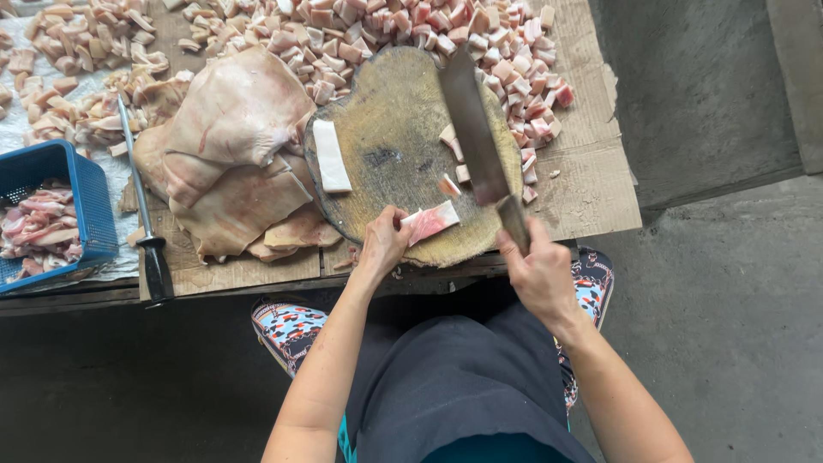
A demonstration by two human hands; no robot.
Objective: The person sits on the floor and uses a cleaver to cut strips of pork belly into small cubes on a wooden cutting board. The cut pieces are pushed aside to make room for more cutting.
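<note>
- Here, at the far left, one blue plastic basket (81,193) is sitting on the table edge, holding pink meat scraps (39,231).
- One sharpening steel (141,206) with a black handle is lying just right of the basket, pointing away from the person.
- One big heap of pale pork slabs (231,154) is resting on the cardboard (591,189) that is covering the table, touching the left rim of the board.
- A wide spread of small meat cubes (343,34), too many to count, is lying along the far side of the table, from the left corner to past the board.
- One round wooden chopping board (394,146) is sitting in the middle; one white strip of fat (330,154) is lying on its left part.
- The left hand (384,244) is curling its fingers closed on the end of one pink-and-white pork strip (433,221) at the near edge of the board, pressing it down.
- About four cut pieces (450,163) are lying on the board between the strip and the blade.
- The right hand (536,266) is gripping, fist closed, the handle of one cleaver (471,129), its blade slanting over the right side of the board, just right of the strip.
</note>
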